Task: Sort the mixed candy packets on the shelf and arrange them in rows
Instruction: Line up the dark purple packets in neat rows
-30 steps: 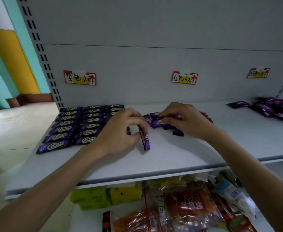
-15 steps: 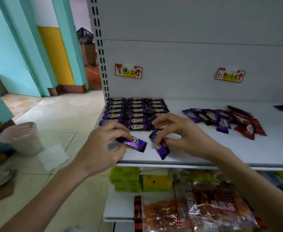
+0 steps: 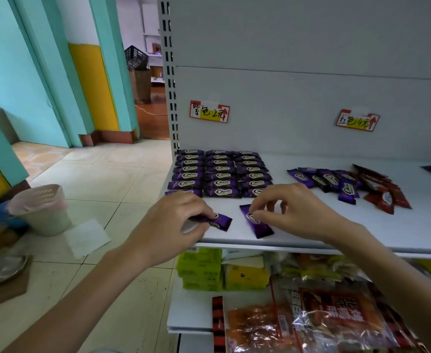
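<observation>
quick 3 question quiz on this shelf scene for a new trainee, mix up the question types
1. True or false: the left hand and the right hand each pinch a red packet.
2. How many columns does the tidy purple grid have? A two, B three, C five.
3. Fill in: the loose pile on the shelf mixes purple and ____ packets.
Key: 1 false, the left-hand packet and the right-hand packet are purple; 2 B; 3 red.
</observation>
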